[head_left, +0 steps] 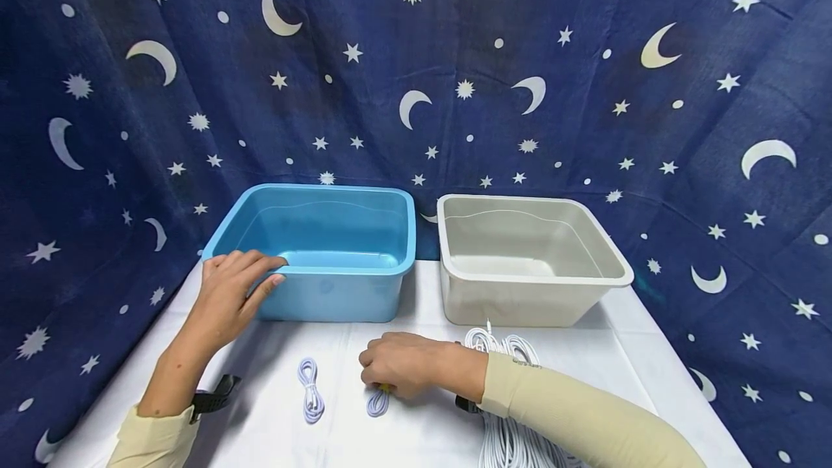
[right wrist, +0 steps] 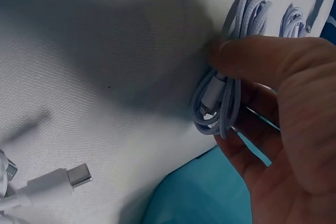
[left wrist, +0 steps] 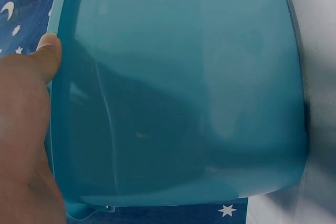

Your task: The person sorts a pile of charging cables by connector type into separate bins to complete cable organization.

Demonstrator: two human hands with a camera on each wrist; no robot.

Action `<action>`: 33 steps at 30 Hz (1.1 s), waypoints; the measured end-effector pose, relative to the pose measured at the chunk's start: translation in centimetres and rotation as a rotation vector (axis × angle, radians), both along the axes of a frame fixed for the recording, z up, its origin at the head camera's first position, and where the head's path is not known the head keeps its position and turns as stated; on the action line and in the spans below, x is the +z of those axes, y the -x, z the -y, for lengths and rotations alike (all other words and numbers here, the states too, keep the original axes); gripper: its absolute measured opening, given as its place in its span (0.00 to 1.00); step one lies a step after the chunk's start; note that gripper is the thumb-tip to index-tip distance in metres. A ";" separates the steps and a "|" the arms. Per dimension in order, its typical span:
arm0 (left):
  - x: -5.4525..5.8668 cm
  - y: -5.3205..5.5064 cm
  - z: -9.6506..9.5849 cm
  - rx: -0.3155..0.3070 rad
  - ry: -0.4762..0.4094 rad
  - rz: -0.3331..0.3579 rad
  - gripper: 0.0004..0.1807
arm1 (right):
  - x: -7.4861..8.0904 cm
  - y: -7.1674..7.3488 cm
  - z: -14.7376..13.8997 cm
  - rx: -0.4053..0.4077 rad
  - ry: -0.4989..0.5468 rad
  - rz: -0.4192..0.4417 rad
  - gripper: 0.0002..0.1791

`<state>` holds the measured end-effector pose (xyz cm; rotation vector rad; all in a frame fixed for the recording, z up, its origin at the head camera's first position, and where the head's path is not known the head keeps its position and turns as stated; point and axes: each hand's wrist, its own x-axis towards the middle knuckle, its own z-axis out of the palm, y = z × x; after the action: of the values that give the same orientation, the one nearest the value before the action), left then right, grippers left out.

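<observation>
My left hand [head_left: 227, 295] grips the near rim of a blue plastic bin [head_left: 338, 295], thumb outside and fingers over the edge. In the left wrist view the thumb [left wrist: 50, 59] presses against the bin's wall [left wrist: 184, 93]. On the white table, my right hand [head_left: 409, 365] pinches a coiled pale lavender cable [right wrist: 220, 98] between thumb and fingers. The coil's lower end shows below the hand in the head view, and a white connector [right wrist: 214, 93] is tucked inside it. To its left lies a second coiled lavender cable [head_left: 310, 390], tied round its middle.
A light grey bin [head_left: 526, 302] stands right of the blue one. Beneath and beside my right forearm lies a large bundle of white cables [head_left: 513, 443], with a connector [right wrist: 58, 182] jutting out in the right wrist view. A dark blue star-and-moon curtain [head_left: 468, 92] hangs behind the white table [head_left: 351, 446].
</observation>
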<state>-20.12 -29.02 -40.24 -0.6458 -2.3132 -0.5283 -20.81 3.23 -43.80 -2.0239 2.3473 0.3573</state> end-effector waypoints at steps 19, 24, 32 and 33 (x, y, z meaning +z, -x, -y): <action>0.1 0.0 0.0 0.000 0.007 -0.007 0.16 | 1.1 0.0 -0.3 0.012 0.076 0.008 0.12; 0.2 0.1 0.0 -0.005 0.005 -0.009 0.15 | 2.5 0.0 -0.4 0.004 0.111 0.000 0.13; 0.0 0.1 0.0 -0.001 0.007 -0.010 0.15 | 4.7 -0.1 -0.3 0.026 0.179 0.001 0.12; 0.0 0.1 0.0 -0.001 0.006 -0.010 0.15 | 5.0 -0.1 -0.4 0.029 0.191 -0.003 0.12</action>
<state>-20.18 -29.03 -40.20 -0.6515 -2.3059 -0.5171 -20.76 3.60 -38.84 -2.1390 2.4415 0.1409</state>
